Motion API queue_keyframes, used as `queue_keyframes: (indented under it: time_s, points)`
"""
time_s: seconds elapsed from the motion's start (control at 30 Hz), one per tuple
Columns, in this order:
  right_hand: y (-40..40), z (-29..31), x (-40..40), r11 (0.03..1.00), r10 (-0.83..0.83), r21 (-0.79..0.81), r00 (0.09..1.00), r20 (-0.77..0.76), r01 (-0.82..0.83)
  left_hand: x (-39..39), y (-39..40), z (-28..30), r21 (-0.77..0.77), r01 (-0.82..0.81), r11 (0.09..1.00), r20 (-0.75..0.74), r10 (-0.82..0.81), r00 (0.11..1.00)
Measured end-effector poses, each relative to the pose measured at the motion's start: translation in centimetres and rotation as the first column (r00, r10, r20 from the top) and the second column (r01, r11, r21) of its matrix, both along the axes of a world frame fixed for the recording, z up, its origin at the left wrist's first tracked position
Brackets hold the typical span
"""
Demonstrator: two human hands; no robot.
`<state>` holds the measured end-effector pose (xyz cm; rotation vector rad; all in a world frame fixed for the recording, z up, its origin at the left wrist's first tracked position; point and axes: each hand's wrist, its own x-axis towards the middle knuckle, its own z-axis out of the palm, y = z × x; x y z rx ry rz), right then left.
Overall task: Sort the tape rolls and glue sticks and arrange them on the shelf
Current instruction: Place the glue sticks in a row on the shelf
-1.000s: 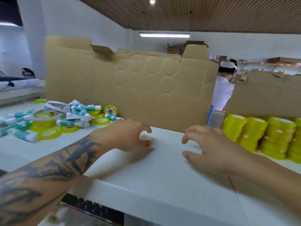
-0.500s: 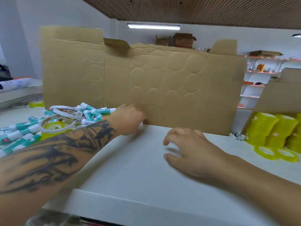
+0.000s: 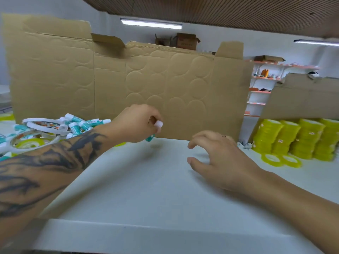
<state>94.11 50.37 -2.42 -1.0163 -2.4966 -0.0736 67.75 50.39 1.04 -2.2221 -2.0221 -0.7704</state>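
Note:
My left hand (image 3: 136, 123) grips a glue stick (image 3: 158, 124) with a white cap and teal body, held just above the white shelf top (image 3: 146, 189) in front of the cardboard wall. A mixed pile of teal-and-white glue sticks (image 3: 80, 123) and tape rolls (image 3: 31, 142) lies at the left. My right hand (image 3: 218, 160) hovers over the shelf with its fingers loosely curled, holding nothing. Stacks of yellow tape rolls (image 3: 297, 138) stand at the right, with two loose yellow rolls (image 3: 280, 159) lying flat in front of them.
A tall flattened cardboard sheet (image 3: 128, 79) stands upright behind the shelf top. A second cardboard piece (image 3: 302, 99) rises behind the yellow stacks. Orange-edged shelves (image 3: 264, 85) with goods stand far back right. The shelf's front edge (image 3: 146, 233) is close to me.
My left hand reached into the pile at the left and came back up holding a glue stick. My right hand drifted slightly right over the shelf. The view turned left.

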Motion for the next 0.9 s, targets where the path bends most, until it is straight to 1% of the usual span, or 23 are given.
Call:
queue_keyframes:
  time_s: [0.03, 0.07, 0.13, 0.23, 0.33, 0.5, 0.63, 0.7, 0.83, 0.9]
  points:
    - [0.0, 0.2, 0.7, 1.0, -0.001, 0.004, 0.999, -0.041, 0.002, 1.2, -0.5, 0.5, 0.006, 0.048, 0.999, 0.138, -0.048, 0.989]
    - [0.0, 0.5, 1.4, 1.0, 0.002, 0.005, 0.996, -0.087, -0.001, 2.5, -1.0, 1.0, 0.009, 0.092, 0.996, 0.241, -0.091, 0.966]
    - [-0.1, 0.9, 3.0, 1.0, 0.013, 0.011, 0.983, -0.183, -0.011, 5.4, -1.7, 1.7, 0.011, 0.151, 0.989, 0.352, -0.145, 0.925]
    - [0.1, 1.2, 6.2, 1.0, 0.011, 0.002, 0.954, -0.299, -0.011, 10.3, -2.0, 2.4, 0.017, 0.184, 0.983, 0.401, -0.176, 0.899]
    - [0.7, 1.1, 10.1, 1.0, 0.018, -0.008, 0.933, -0.358, -0.022, 15.2, -2.0, 2.6, 0.025, 0.192, 0.981, 0.486, -0.179, 0.855]
    - [2.5, 1.6, 17.6, 0.993, 0.065, -0.054, 0.88, -0.471, -0.102, 23.8, -1.4, 2.7, 0.048, 0.182, 0.982, 0.677, -0.166, 0.717]
    - [4.1, 1.5, 23.4, 0.988, 0.101, -0.043, 0.842, -0.53, -0.146, 30.5, -0.4, 2.5, 0.06, 0.216, 0.975, 0.777, -0.181, 0.603]
    - [4.8, 1.4, 25.8, 0.984, 0.119, -0.038, 0.813, -0.569, -0.172, 33.5, 0.1, 2.2, 0.063, 0.208, 0.976, 0.793, -0.176, 0.583]
    - [6.0, 1.2, 29.7, 0.962, 0.173, -0.054, 0.748, -0.641, -0.269, 38.5, 0.8, 1.0, 0.052, 0.158, 0.986, 0.798, -0.136, 0.587]
    - [6.6, 1.1, 31.0, 0.947, 0.184, -0.082, 0.734, -0.654, -0.31, 40.4, 1.0, 0.7, 0.054, 0.148, 0.988, 0.813, -0.129, 0.567]
